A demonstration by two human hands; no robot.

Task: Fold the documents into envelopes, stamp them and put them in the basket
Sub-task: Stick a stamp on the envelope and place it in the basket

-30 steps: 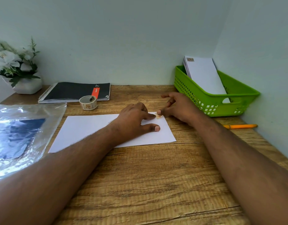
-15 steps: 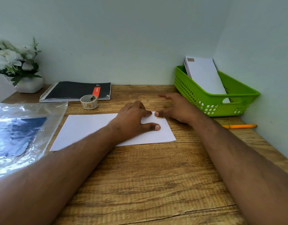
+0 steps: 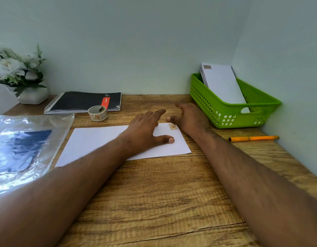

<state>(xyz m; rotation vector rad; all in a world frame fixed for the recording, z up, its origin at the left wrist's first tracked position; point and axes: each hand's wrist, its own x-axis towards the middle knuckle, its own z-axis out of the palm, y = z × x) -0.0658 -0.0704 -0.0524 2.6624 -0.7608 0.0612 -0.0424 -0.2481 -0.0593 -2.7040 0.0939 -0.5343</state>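
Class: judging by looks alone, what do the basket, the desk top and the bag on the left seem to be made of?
Basket: moulded plastic, glossy green, with punched square holes.
Desk top: wood or wood-look laminate, matte, with printed-looking grain.
Bag: thin clear plastic film, crinkled and glaring.

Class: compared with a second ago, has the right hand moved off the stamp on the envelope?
Yes. The right hand has lifted off the stamp and shifted towards the green basket.

A home-office corner is being shown: a wood-grain counter (image 3: 154, 202) is being enclosed by plain walls and occupied by a spiral notebook (image 3: 82, 102), potted flowers (image 3: 16, 72) and an orange pen (image 3: 252, 138).
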